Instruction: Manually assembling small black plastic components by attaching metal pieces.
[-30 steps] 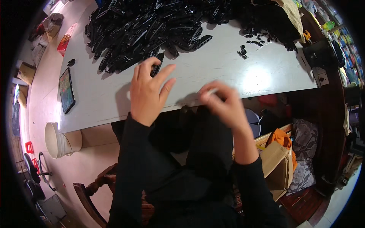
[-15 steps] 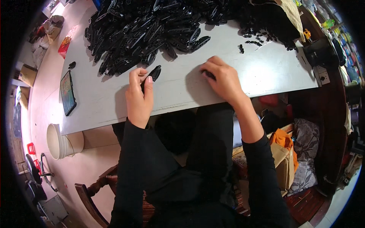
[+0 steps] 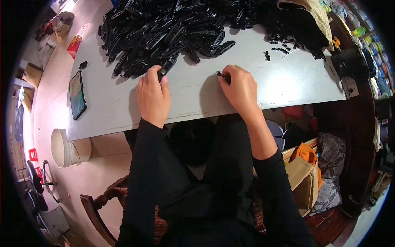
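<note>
My left hand (image 3: 154, 95) pinches a long black plastic piece (image 3: 168, 67) between thumb and fingers, at the near edge of a big heap of similar black plastic pieces (image 3: 164, 35). To the right, my right hand (image 3: 239, 87) is closed over the bare tabletop, with a small black plastic part (image 3: 224, 76) partly showing at its fingertips. The curled fingers hide most of that part. The two hands are apart from each other.
The grey-white table (image 3: 187, 103) has a phone (image 3: 77, 95) at its left edge. At the back right lie small black parts (image 3: 282, 50) beside a brown paper bag (image 3: 319, 16). Below are a white bucket (image 3: 61, 148), a cardboard box (image 3: 304, 181) and a wooden chair (image 3: 98, 210).
My left hand has turned and moved slightly forward, bringing the long black piece to the heap's edge. The right hand has shifted slightly, its small part now showing more at the fingertips.
</note>
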`<state>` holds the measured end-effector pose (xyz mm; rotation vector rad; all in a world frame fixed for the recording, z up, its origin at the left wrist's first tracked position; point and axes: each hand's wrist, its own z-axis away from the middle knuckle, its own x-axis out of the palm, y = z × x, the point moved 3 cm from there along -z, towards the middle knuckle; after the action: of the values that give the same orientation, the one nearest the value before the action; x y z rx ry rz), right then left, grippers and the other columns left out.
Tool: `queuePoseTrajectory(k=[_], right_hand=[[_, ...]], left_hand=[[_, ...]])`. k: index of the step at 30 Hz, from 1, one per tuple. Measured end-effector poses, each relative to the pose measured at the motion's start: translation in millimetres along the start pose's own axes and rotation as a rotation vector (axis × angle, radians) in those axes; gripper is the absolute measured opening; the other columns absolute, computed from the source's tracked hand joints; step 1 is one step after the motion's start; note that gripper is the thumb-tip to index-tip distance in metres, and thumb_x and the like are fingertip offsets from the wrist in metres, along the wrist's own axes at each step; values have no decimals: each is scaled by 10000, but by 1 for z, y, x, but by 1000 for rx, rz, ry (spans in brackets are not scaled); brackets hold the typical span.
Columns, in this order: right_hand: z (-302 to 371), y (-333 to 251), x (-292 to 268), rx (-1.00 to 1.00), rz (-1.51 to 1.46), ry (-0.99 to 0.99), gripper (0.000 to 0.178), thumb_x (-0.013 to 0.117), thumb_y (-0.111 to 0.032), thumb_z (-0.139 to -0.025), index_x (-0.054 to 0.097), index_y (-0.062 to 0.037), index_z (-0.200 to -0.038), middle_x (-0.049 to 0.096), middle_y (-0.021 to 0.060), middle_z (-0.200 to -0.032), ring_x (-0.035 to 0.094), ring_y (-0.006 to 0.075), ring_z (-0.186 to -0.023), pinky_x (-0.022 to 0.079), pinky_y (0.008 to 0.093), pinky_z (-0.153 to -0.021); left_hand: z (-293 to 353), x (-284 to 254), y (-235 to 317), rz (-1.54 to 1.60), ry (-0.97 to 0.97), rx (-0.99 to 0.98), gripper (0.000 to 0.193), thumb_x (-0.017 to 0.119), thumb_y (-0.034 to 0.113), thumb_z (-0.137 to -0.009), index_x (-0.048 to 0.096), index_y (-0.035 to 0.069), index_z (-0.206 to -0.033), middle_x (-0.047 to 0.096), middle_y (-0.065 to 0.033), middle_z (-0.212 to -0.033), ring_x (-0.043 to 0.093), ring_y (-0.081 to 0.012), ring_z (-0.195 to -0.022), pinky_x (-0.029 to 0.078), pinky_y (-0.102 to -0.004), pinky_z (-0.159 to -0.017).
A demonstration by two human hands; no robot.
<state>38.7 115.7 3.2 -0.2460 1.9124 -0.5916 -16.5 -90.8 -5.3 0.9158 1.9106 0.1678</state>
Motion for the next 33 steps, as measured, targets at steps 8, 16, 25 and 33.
queuePoseTrajectory(k=[8, 16, 25, 33], right_hand=[[24, -29, -4, 350, -1161, -400, 132, 646, -131, -816, 599, -8, -821, 545, -20, -663, 427, 26, -507, 324, 177, -449], [45, -61, -5, 323, -1337, -455, 99, 660, -84, -799, 597, -11, -820, 559, -1, -685, 449, 37, -525, 339, 174, -461], [51, -60, -3, 339, -1350, -174, 132, 678, -119, -797, 578, -34, -817, 512, -35, -638, 433, 31, -523, 321, 168, -458], [55, -51, 1, 325, -1289, -362, 150, 635, -166, -832, 555, -41, -807, 525, -12, -638, 450, 55, -497, 325, 184, -450]], left_hand=[[10, -25, 16, 880, -90, -444, 274, 377, 237, -972, 509, 10, -1052, 524, -41, -838, 434, -80, -620, 361, -214, -559], [30, -19, 59, 1328, -245, -740, 362, 358, 272, -979, 401, 26, -1241, 477, 6, -808, 355, -31, -592, 284, -167, -520], [42, -17, 62, 1122, -438, -351, 453, 408, 168, -953, 297, 60, -1378, 486, -7, -846, 414, -60, -677, 363, -190, -589], [48, -23, 62, 1047, -535, -272, 463, 402, 220, -955, 321, 52, -1379, 509, 13, -871, 403, -55, -688, 353, -181, -607]])
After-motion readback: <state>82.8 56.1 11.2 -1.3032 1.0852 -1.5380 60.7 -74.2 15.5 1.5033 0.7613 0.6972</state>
